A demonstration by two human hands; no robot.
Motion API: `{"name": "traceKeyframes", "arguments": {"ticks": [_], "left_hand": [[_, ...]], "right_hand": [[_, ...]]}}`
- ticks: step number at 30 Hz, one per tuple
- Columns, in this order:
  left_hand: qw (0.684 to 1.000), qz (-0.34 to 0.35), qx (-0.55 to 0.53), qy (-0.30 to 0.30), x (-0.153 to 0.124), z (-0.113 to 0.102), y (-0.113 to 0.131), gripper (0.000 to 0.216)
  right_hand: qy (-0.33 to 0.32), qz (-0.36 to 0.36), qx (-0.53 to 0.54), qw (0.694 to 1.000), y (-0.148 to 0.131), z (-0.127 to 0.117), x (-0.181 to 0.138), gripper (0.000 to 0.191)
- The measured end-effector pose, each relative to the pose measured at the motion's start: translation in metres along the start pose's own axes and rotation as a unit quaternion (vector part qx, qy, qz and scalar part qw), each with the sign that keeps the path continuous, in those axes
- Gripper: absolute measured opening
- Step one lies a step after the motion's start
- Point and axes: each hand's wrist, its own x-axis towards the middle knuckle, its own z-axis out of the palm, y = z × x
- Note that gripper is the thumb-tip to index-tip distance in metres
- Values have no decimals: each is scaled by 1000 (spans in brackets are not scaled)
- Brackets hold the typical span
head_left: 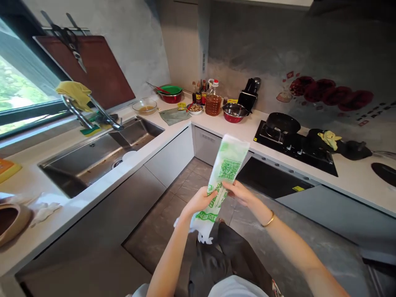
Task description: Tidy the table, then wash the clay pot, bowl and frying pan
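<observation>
A white plastic bag (230, 154) with green print and a QR code hangs in front of me, folded into a long strip. My left hand (199, 201) grips its left edge near the middle, thumb on top of the print. On the opposite edge, slightly higher, my right hand (239, 192) pinches the bag between thumb and fingers. Both hands are closed on it, over the floor between the two counters. The bag's lower end dangles loose above my dark trousers, with a ragged edge.
Left of me is a double sink (93, 167) with a yellow cloth (74, 93) over its tap. In the corner stand an oil jug (213, 101), a red-based bowl (233, 113) and a glass bowl (144, 107). Pans sit on the black stove (293, 146) at right. A clay pot (23, 222) is lower left.
</observation>
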Motion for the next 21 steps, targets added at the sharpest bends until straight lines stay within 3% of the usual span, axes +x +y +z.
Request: {"name": "traceKeyframes", "arguments": {"ticks": [4,6,8,11,13,15,16,17,18,19,21], "left_hand": [[997,-12,39,-67,1,24,-9,31],[994,-7,58,-95,0,43,-17,31],[988,45,126,-73,0,60,-25,29],[959,143,246,13,7,76,-35,35],[939,153,278,136,12,81,-37,40],[925,88,227,293,16,90,-36,43],[925,32,157,343,16,97,-35,48],[934,-36,59,351,15,109,-35,54],[943,-108,-63,307,15,124,-35,60],[941,-174,-198,213,14,143,-36,66],[872,-250,-421,-16,15,188,-38,74]], "right_hand": [[172,-76,126,974,8,11,-1,35],[216,-100,162,958,3,3,-9,34],[232,-96,180,951,-1,-8,-22,34],[219,-88,191,953,3,-27,-48,37],[215,-109,179,954,9,-43,-67,41],[257,-171,140,941,18,-63,-88,40],[290,-213,108,927,22,-75,-98,38],[322,-256,67,909,25,-87,-110,36],[343,-295,18,892,28,-98,-121,34],[340,-324,-39,882,29,-109,-133,32],[252,-364,-158,883,30,-126,-160,34]]}}
